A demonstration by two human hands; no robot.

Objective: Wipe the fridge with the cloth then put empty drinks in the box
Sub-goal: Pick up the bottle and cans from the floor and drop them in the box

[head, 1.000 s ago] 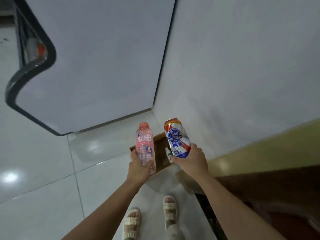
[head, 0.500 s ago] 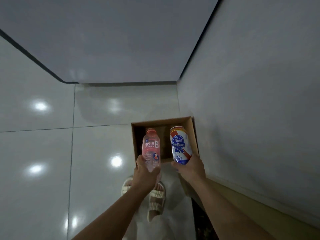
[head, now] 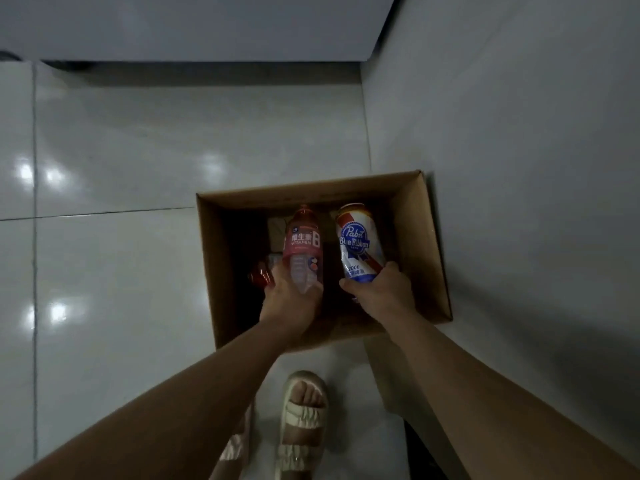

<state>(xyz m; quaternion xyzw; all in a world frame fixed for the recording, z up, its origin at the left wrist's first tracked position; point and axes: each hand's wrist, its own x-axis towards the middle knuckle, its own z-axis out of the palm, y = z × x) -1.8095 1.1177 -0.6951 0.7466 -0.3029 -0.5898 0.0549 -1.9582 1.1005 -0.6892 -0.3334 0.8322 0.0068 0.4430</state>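
An open cardboard box [head: 427,244] stands on the tiled floor against the wall on the right. My left hand [head: 291,301] grips a pink vitamin drink bottle [head: 304,247] by its base, cap pointing away, held over the box's opening. My right hand [head: 381,294] grips a white, blue and red beer can [head: 358,245] by its bottom, also over the opening. Inside the box lie other drink containers, including a red-capped one [head: 258,275], partly hidden in shadow. No cloth is in view.
The fridge's pale body [head: 194,26] fills the top of the view. A white wall [head: 519,150] runs down the right side. Glossy floor tiles [head: 114,271] spread to the left. My sandalled feet [head: 304,420] stand just before the box.
My view has tilted down and closed in on the box. Both hands have lowered the bottle and the can from in front of the box to over its opening.
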